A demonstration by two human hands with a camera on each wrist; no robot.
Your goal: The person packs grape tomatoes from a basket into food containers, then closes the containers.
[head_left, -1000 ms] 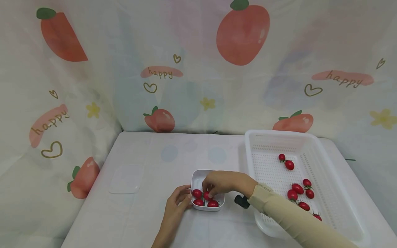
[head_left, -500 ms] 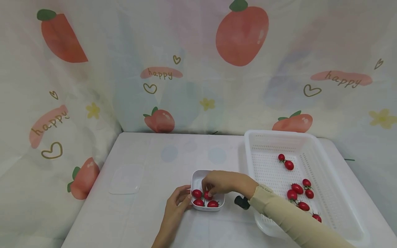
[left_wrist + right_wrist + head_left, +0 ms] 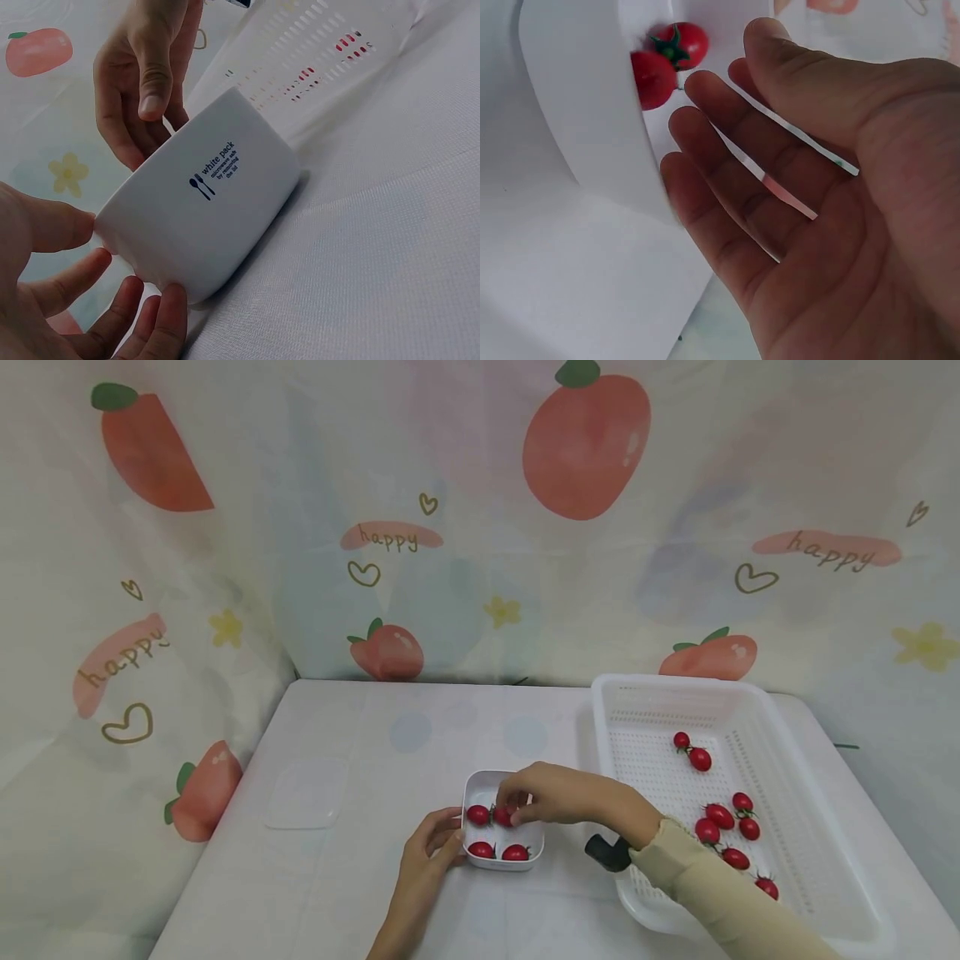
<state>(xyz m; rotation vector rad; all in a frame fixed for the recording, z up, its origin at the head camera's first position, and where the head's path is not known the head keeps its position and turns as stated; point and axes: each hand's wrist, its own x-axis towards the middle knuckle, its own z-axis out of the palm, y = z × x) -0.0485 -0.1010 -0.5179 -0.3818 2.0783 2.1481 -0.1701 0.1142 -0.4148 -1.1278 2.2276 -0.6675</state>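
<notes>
A small white plastic box (image 3: 474, 789) stands on the table with cherry tomatoes in two rows. My left hand (image 3: 423, 860) holds its left end; in the left wrist view the thumb (image 3: 64, 225) lies at the rim corner and the fingertips meet the printed wall. Inside the box, my right hand (image 3: 543, 795) pinches a cherry tomato (image 3: 501, 816) between thumb and fingers, with another tomato (image 3: 477, 815) right beside it. The front row has a left tomato (image 3: 481, 850) and a right tomato (image 3: 515, 852). In the right wrist view the fingers hide the pinched tomato.
A large white perforated basket (image 3: 606, 727) stands on the right of the table, holding several more cherry tomatoes (image 3: 707, 832), some stem to stem. A flat translucent lid (image 3: 303, 795) lies at the left. Fruit-patterned cloth (image 3: 465, 460) hangs behind. A black wrist-worn device (image 3: 609, 853) sits under the right forearm.
My right hand has shifted back and to the right within the box, and the rear two tomatoes now lie farther from the front row. The left hand has stayed put.
</notes>
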